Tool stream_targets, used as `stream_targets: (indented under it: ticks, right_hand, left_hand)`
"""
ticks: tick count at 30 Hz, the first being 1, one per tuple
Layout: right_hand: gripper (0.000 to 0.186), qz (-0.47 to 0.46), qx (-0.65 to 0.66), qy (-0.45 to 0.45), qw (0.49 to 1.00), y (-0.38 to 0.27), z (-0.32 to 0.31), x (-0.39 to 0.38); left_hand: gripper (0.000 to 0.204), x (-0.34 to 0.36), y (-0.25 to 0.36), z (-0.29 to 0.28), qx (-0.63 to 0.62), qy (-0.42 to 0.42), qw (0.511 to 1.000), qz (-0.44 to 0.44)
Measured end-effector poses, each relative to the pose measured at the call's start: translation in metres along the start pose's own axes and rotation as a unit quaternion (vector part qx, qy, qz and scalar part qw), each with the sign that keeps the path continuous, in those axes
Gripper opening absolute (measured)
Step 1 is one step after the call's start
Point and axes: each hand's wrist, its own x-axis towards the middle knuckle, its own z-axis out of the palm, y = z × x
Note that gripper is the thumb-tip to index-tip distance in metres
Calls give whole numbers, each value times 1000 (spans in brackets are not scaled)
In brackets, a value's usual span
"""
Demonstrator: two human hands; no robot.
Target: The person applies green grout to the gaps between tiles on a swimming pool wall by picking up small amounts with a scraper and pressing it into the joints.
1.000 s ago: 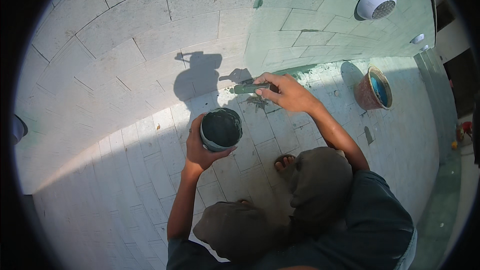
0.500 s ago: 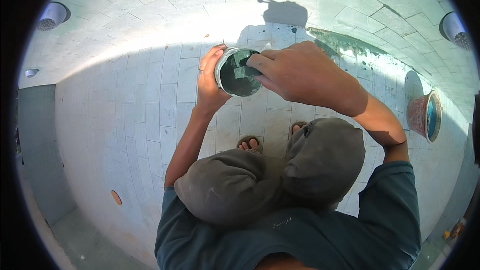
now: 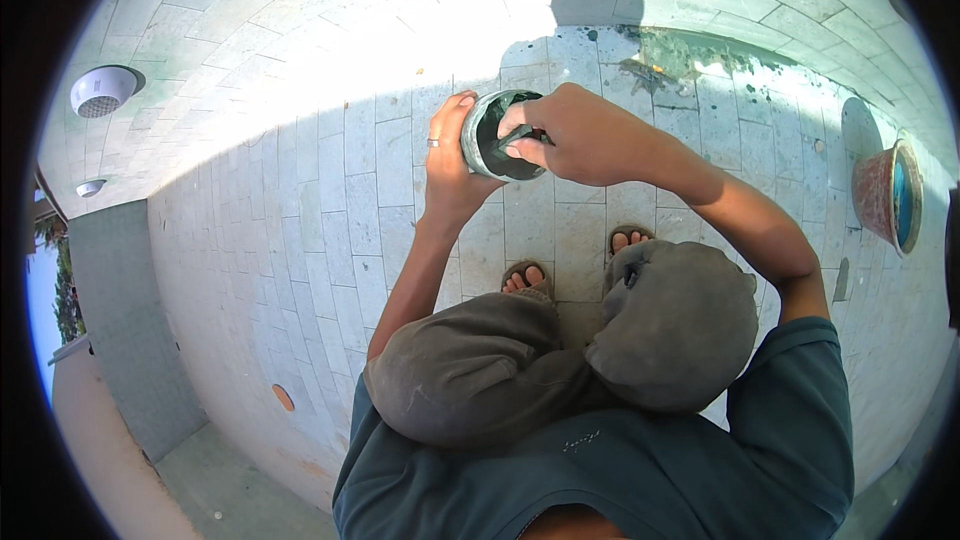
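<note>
My left hand [image 3: 450, 160], with a ring on one finger, is wrapped round the outer side of a small round can [image 3: 470, 140] smeared with grey. The can is tilted, and dark grey-green paste lies inside it. My right hand [image 3: 595, 140] reaches over the rim from the right, its fingers closed on a small flat scraper [image 3: 507, 147] whose blade is down in the can. Most of that blade is hidden by the fingers and the paste. Below the can, my sandalled feet and bent knees show.
A stained bucket [image 3: 872, 195] with a blue inside stands at the right. Wet grey-green smears [image 3: 700, 55] mark the tiles along the wall's foot. White round lamps [image 3: 103, 92] sit on the tiled wall at left. A small orange oval [image 3: 283, 397] lies at lower left.
My right fingers have gone deeper into the can, and the scraper's blade shows less. The can is tilted more. The whole view has shifted, bringing more of the left edge in.
</note>
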Motion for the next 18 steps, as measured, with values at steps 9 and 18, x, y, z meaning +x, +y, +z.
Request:
stream_targets:
  ticks: [9,18]
  right_hand:
    - [29,77,364,4,928,28,-17,-12]
    - [41,-18,699,145,700,65,-24,-7]
  left_hand:
    - [104,-8,13,-9,-52,-28,965,-254]
    - [93,0,24,-69,-129,1,937,-326]
